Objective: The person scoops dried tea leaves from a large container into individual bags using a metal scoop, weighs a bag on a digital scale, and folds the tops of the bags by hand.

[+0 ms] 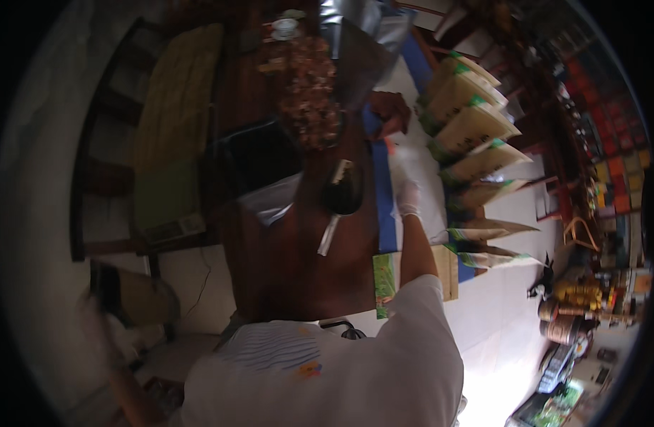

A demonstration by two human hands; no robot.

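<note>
My right hand, in a thin clear glove, lies over a white strip with a blue border; its fingers are too blurred to read. My left hand is a blur low at the far left, away from the wooden table. On the table are a black scoop with a pale handle, a heap of reddish-brown dried pieces and a black open container or bag with a silvery edge. Printed kraft paper pouches stand in a row to the right.
Beyond the strip's near part is what looks like another person's hand. Large silver foil bags stand at the far end, near a small white cup. A flat printed pouch lies at the near right corner. A wooden bench stands left.
</note>
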